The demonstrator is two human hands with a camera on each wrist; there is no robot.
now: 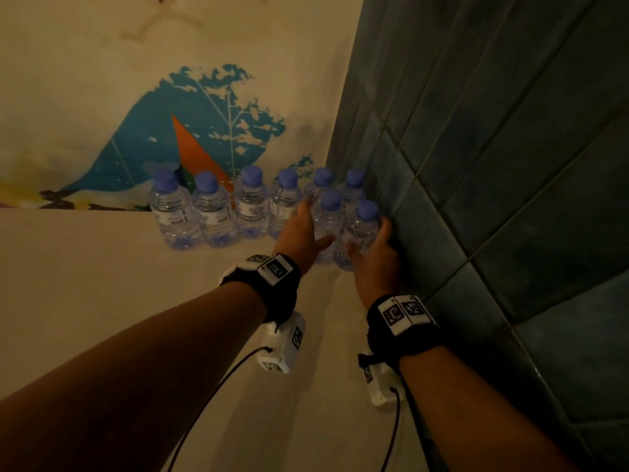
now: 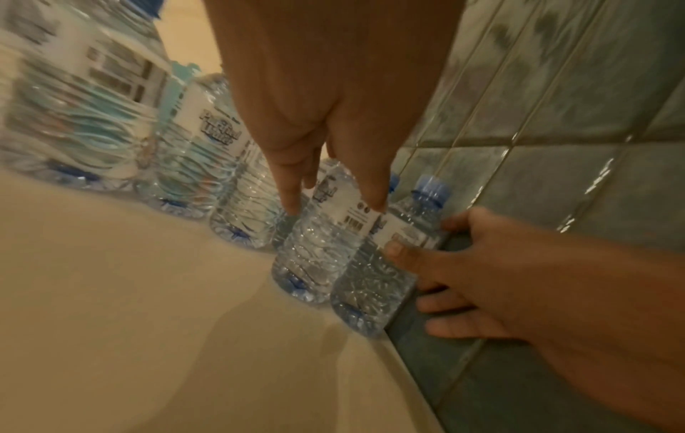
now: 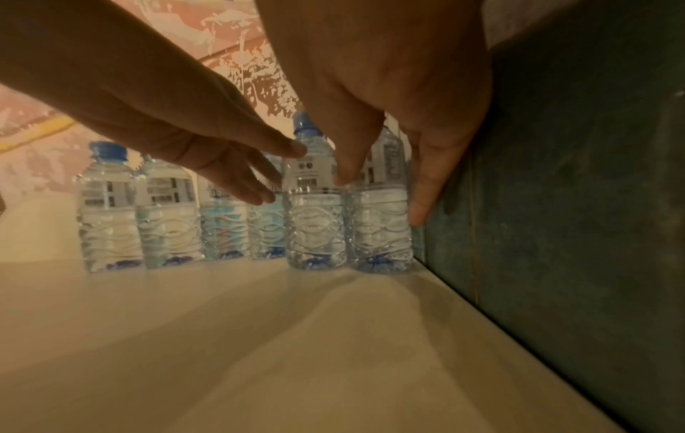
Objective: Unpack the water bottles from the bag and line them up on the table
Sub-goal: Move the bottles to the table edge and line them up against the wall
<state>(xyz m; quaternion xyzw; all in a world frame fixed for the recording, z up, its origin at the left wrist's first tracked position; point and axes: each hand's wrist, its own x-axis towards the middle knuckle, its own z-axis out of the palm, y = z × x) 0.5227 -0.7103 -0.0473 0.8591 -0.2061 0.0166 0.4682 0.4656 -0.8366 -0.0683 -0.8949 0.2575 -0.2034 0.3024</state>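
Several small clear water bottles with blue caps stand upright on the cream table (image 1: 102, 284). A back row (image 1: 211, 212) runs from the left to the tiled wall. Two more stand in front of it at the right end. My left hand (image 1: 316, 221) holds the front left bottle (image 1: 329, 207), fingers on its left side and thumb across its front. My right hand (image 1: 369, 236) holds the front right bottle (image 1: 367, 216) against the wall. In the right wrist view, the right hand (image 3: 381, 197) straddles that bottle (image 3: 378, 234). No bag is in view.
A dark green tiled wall (image 1: 476, 165) borders the table's right edge, close to my right hand. Behind the bottles rises a cream surface with a blue and orange print (image 1: 190, 131). Bare tabletop lies in front of and left of the bottles.
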